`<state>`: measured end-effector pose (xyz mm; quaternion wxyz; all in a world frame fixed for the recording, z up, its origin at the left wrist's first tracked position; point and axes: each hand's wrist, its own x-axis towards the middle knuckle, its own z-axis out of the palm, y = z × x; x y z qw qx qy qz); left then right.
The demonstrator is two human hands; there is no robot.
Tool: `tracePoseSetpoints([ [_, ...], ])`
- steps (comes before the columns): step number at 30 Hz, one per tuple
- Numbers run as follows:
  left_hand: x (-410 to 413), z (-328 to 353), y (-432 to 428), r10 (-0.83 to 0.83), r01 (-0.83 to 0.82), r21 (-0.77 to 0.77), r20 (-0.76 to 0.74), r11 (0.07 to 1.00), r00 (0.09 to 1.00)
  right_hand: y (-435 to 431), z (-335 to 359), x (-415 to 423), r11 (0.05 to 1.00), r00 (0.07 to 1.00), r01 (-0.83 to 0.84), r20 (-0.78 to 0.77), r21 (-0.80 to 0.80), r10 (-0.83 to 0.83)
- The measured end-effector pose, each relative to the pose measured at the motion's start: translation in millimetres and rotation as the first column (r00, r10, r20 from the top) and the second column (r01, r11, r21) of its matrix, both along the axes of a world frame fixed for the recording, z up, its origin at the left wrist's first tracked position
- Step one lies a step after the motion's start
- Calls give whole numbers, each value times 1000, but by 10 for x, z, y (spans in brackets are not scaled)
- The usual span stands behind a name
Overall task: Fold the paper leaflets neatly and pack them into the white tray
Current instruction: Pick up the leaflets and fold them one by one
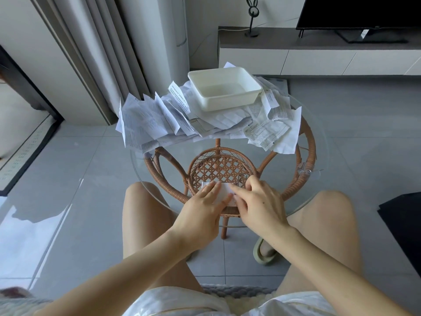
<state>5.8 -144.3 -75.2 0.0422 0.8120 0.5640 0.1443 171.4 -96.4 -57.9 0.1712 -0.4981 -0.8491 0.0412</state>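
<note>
A small folded white leaflet [224, 190] lies on the glass tabletop near its front edge. My left hand [201, 208] lies flat on its left part, fingers straight. My right hand [257, 204] presses its right part with fingers bent down onto the paper. The white tray [237, 100] stands at the far side of the table, with nothing visible inside. Several unfolded printed leaflets [155, 124] lie crumpled in a heap around and under the tray, from the table's left edge across to more leaflets [268, 131] at the right.
The round glass tabletop [319, 174] sits on a rattan frame [222, 169] with a woven lower shelf. My bare knees flank the table's near edge. A TV cabinet [319, 55] stands behind, curtains at the left, and a slipper [264, 252] lies on the tiled floor.
</note>
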Motion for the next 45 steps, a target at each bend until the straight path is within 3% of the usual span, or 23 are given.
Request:
tracePoseSetpoints([
  [9,13,-31,-28,-35,34,25,18,999,999,-11,-40,-35,998,968,22,248,66,-38],
  [12,-16,-35,-32,-28,28,22,9,999,1000,-1,-32,-12,998,983,27,178,49,-36],
  [16,-41,-54,-22,-52,52,-15,10,999,999,-45,-60,95,988,983,-123,148,92,108],
  [21,-11,-13,-17,-49,49,6,-10,999,999,36,-28,33,1000,982,7,187,0,-7],
  [27,-73,-10,9,-56,55,-14,-41,998,998,86,69,2,988,993,12,120,-151,6],
  [29,-96,-21,25,-51,50,-9,-38,999,998,159,75,33,982,999,30,32,-185,-24],
  [33,-156,-33,80,3,-4,-44,-32,999,999,492,142,166,984,981,162,-98,-70,-168],
  [38,-358,20,336,166,-180,-94,-138,979,976,1012,210,234,957,948,286,134,48,-290],
  [41,-571,75,492,281,-313,-144,-205,939,938,1174,228,185,960,892,270,356,79,-280],
  [45,-660,165,555,389,-449,-233,-262,863,883,1184,300,126,978,864,184,459,93,-206],
])
